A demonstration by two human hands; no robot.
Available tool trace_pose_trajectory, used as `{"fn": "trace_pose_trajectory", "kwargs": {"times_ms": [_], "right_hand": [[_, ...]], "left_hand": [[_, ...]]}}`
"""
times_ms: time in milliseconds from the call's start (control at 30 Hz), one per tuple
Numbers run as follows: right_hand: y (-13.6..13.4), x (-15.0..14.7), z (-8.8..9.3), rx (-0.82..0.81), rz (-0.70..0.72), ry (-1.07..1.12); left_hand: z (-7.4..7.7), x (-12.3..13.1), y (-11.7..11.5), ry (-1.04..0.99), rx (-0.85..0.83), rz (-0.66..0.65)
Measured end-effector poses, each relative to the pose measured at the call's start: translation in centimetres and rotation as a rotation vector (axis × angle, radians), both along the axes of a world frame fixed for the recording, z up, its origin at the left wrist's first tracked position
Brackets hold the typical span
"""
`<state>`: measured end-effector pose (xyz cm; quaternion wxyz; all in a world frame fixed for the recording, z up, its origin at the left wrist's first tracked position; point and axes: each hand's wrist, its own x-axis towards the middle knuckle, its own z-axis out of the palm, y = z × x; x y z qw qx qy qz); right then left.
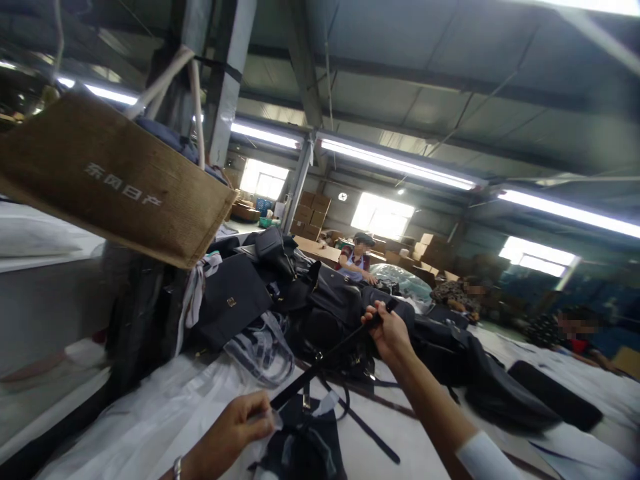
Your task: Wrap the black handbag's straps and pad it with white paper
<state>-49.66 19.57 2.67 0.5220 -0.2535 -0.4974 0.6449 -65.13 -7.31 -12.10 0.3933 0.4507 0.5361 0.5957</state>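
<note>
My right hand (pixel 389 331) is raised over the table, its fingers closed round the upper end of a black strap (pixel 320 360). The strap runs taut down to the left to my left hand (pixel 245 420), which pinches its lower end together with a bit of clear plastic. Below my left hand lies a dark bag (pixel 305 447) with loose black straps trailing to the right. Behind both hands a heap of black handbags (pixel 280 293) covers the white table (pixel 150 427).
A brown jute tote (pixel 110 180) with white handles hangs at the upper left. Clear plastic bags (pixel 260 347) lie beside the heap. More dark bags (pixel 500 380) spread to the right. Other people work at the far side, with stacked cardboard boxes (pixel 310 213) behind.
</note>
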Motion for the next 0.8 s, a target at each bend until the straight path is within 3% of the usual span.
{"fn": "trace_pose_trajectory", "kwargs": {"times_ms": [133, 267, 367, 433, 467, 533, 633, 800], "right_hand": [[0.3, 0.6, 0.9, 0.161, -0.088, -0.100], [-2.5, 0.1, 1.2, 0.384, 0.037, -0.281], [-6.1, -0.4, 0.9, 0.877, 0.161, -0.652], [-8.5, -0.8, 0.4, 1.199, 0.231, -0.906], [-9.7, -1.0, 0.0, 1.284, 0.270, -0.983], [-11.6, -1.3, -0.7, 1.364, 0.340, -1.046], [-13.5, -1.6, -1.4, 1.360, 0.450, -0.996], [-14.4, -1.7, -1.2, 1.351, 0.671, -0.965]], "left_hand": [[-0.6, 0.0, -0.7, -0.017, -0.033, 0.009], [-0.4, 0.0, -1.6, -0.015, -0.032, 0.098], [0.1, -0.3, -2.7, 0.003, -0.020, 0.223], [0.5, -0.5, -3.6, -0.019, -0.030, 0.233], [0.8, -0.5, -4.0, -0.047, -0.033, 0.211], [1.3, -0.5, -4.7, -0.126, -0.023, 0.150], [1.9, -0.3, -5.5, -0.228, 0.004, 0.097], [2.4, -0.1, -6.3, -0.287, 0.001, 0.056]]}}
